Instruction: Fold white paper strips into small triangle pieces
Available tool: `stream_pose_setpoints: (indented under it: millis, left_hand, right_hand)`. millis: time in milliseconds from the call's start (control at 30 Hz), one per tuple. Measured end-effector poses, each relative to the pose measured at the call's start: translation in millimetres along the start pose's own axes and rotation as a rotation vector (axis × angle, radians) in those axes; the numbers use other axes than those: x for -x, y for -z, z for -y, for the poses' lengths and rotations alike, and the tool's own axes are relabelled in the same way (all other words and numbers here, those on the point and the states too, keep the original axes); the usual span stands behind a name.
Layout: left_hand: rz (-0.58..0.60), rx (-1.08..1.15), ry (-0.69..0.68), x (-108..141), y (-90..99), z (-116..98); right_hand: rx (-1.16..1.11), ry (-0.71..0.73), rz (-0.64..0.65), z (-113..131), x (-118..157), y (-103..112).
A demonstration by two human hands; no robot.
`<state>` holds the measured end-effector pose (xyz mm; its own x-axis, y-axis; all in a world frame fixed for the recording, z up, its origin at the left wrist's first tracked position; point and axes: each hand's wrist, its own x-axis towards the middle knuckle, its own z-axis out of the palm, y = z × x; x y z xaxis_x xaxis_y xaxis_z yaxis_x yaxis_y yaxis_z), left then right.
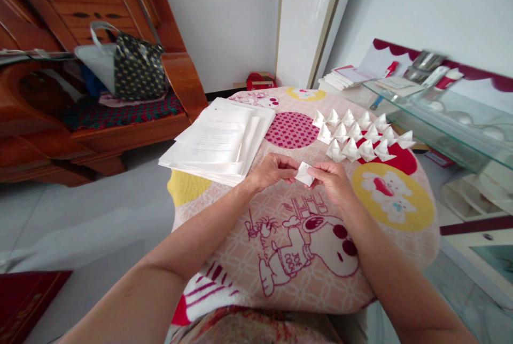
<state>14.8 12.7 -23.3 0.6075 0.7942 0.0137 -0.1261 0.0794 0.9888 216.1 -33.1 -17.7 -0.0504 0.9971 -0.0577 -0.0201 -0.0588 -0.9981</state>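
Note:
A small folded square of white paper (pixel 305 173) is held between both hands above the middle of the table. My left hand (pixel 274 170) pinches its left side with thumb and fingers. On the right side, my right hand (pixel 329 177) grips it, the thumb lying on top. Beyond my right hand stand rows of folded white paper boats (pixel 355 131), several in each row. To the left of my hands lies a stack of white paper sheets (pixel 218 133), the upper ones with faint print.
A patterned cloth (pixel 312 242) covers the round table. Close on the right is a glass shelf (pixel 452 125) with cups and small items. At the left stands a wooden bench (pixel 132 127) carrying a dark patterned bag (pixel 138 69). A red folder-like object (pixel 32 301) lies low at left.

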Motion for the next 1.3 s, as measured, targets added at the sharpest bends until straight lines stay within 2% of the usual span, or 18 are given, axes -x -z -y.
stream_pose_setpoints:
  millis: [133, 300, 433, 667, 933, 1300]
  left_hand:
    - [0.016, -0.017, -0.045, -1, -0.7, 1]
    - [0.01, -0.026, -0.001, 1, -2.9, -2]
    - [0.02, -0.119, 0.015, 2, -7.8, -2]
    - [-0.045, -0.266, 0.011, 2, -12.3, 1]
    - [0.072, -0.108, -0.01, 4, -10.8, -4]
    - [0.222, 0.015, 0.086, 4, 1.9, -7]
  right_hand:
    - [-0.016, -0.018, -0.035, 2, 1, -4]
    - [-0.005, 0.01, -0.04, 1, 2, -5]
    - [0.045, 0.039, -0.013, -4, 1, -6]
    - [0.141, 0.102, -0.019, -9, 1, -7]
    - [-0.007, 0.032, 0.027, -3, 4, -7]
    - [-0.054, -0.048, 0.069, -3, 4, -5]
